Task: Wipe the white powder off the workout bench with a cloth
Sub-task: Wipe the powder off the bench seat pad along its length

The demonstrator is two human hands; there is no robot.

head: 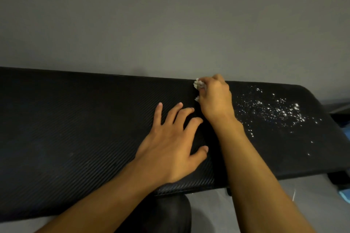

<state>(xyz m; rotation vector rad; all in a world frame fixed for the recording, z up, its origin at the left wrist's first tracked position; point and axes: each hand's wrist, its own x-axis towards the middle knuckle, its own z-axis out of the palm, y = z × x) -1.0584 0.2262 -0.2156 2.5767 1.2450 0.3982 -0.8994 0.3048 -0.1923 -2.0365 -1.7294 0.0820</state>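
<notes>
The workout bench (75,128) was covered in matt black upholstery with a fine diagonal ribbed weave. The powder (280,111) looked dry, white and grainy. The cloth (197,83) looked soft, pale and nubbly.

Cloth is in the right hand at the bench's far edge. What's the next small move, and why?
Probably sweep the right hand with the cloth rightward across the white powder. The specks all lie to the right of that hand on the bench, not yet wiped, while the left hand rests flat on it.

Dim, soft-focus view; wide-angle bending at the edges, faint shadows under the arms.
</notes>
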